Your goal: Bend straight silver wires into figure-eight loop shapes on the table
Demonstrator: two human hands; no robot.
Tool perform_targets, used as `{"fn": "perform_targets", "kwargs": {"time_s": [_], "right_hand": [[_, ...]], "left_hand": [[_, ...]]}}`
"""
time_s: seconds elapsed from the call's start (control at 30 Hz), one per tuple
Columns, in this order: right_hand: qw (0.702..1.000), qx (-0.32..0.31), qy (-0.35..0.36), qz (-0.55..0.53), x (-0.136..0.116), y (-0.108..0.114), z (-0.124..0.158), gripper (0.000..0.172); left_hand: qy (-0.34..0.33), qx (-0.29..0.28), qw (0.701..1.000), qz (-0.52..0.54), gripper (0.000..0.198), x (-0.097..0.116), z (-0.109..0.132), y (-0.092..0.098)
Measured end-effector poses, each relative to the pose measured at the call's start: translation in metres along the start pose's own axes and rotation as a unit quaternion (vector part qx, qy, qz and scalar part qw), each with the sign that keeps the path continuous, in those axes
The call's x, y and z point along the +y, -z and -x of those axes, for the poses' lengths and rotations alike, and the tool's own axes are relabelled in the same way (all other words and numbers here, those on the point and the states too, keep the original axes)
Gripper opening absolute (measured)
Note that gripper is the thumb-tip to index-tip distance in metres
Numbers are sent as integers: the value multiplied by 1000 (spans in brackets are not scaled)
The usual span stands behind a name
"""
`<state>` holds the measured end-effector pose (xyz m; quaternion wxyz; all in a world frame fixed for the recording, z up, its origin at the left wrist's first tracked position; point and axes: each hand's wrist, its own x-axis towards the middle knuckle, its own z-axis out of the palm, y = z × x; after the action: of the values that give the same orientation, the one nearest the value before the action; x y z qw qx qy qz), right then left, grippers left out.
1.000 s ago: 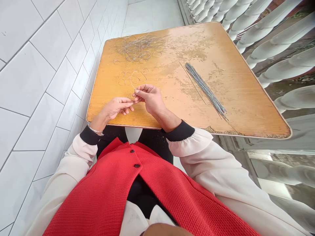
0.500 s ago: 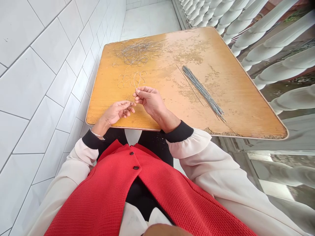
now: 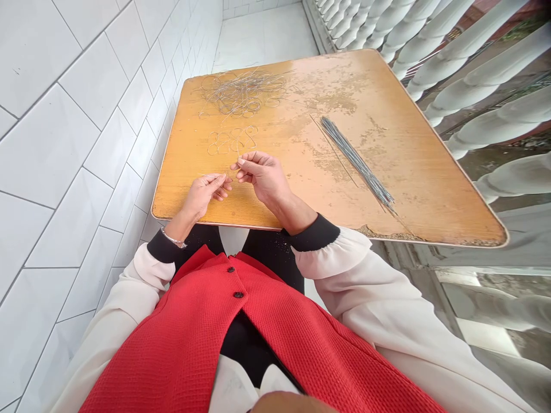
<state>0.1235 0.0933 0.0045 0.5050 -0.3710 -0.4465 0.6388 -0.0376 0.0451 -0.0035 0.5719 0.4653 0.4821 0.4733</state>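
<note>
1. Drawing left hand [image 3: 208,191] slightly away from right hand [image 3: 264,175] since half a second ago.
2. Pinching thin wire [image 3: 238,150] just left of frame centre, thumbs clamped against forefingers on both hands; not managing to trace its full run.
3. Probably bending; likely needing steady pinches next.
4. Noting tangled wires [image 3: 243,92] upper left, straight bundle [image 3: 357,163] right of centre.
</note>
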Motion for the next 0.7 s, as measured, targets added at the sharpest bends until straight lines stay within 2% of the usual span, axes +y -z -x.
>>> {"fn": "perform_targets", "kwargs": {"time_s": [0.07,0.13,0.27,0.37,0.5,0.7], "right_hand": [[1000,-4,-3,-11,-1,0,0,23],[1000,-13,-6,-23,-2,-1,1,22],[999,-38,-1,-3,0,-2,1,22],[998,-50,13,23,4,-3,1,21],[998,-57,13,33,6,-2,0,17],[998,-67,-14,6,1,-2,0,21]], "left_hand": [[-28,-40,997,-56,7,0,0,5],[-35,-62,993,-93,14,3,-2,12],[-66,28,995,-72,16,16,-9,19],[-59,14,995,-80,13,25,-14,10],[-69,26,994,-74,9,30,-17,-3],[-61,-42,996,-53,11,36,-23,5]]}}
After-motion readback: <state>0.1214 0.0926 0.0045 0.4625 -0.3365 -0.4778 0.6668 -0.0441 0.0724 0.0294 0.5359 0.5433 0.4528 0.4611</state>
